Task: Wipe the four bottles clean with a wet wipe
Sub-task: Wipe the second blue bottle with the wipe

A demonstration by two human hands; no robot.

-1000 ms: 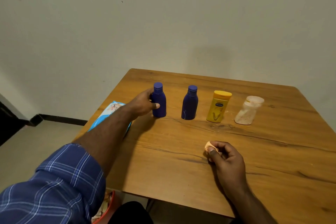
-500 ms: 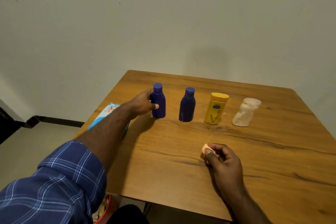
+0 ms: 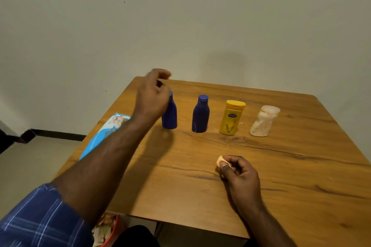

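Four bottles stand upright in a row on the wooden table (image 3: 301,176): a blue bottle (image 3: 170,116) at the left, a second blue bottle (image 3: 200,115), a yellow bottle (image 3: 230,118) and a translucent white bottle (image 3: 263,122) at the right. My left hand (image 3: 153,94) hangs raised in front of the leftmost blue bottle, fingers loosely curled and holding nothing; it hides that bottle's cap and left side. My right hand (image 3: 239,174) rests on the table nearer to me and grips a crumpled wipe (image 3: 220,160), which pokes out by the thumb.
A blue pack of wet wipes (image 3: 104,132) lies at the table's left edge, partly under my left forearm. A red bin (image 3: 110,230) with used wipes sits on the floor below the near edge. A plain wall stands behind the table.
My left hand has let go of the leftmost blue bottle and lifted up above it. The bottle stays standing. My right hand has kept still with the wipe.
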